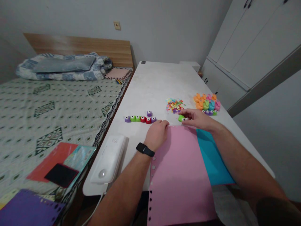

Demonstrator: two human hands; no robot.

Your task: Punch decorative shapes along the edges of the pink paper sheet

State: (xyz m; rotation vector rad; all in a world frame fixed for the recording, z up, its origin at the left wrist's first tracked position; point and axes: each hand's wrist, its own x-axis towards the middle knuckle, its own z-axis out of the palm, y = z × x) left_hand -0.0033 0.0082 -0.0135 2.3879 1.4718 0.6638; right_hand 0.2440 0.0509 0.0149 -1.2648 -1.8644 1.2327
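Note:
A pink sheet of paper (181, 169) lies over the near part of the table, with small shaped holes along its left edge and some at its top edge. My left hand (157, 135), wearing a black wristband, is closed on the sheet's top left corner. At the far edge of the paper, my right hand (198, 119) pinches a small green craft punch (181, 118). Beyond it is a pile of colourful paper cutouts (174, 105). Several purple, green and red punches (138, 119) stand in a row left of my left hand, with one purple punch (149, 113) just behind them.
A blue sheet (213, 157) lies partly under the pink one. More orange, pink, teal and purple punches (207, 104) are grouped at the right. A white device (109, 158) with a cable occupies the table's left edge. On the bed are a phone (61, 175) and a purple sheet (28, 208).

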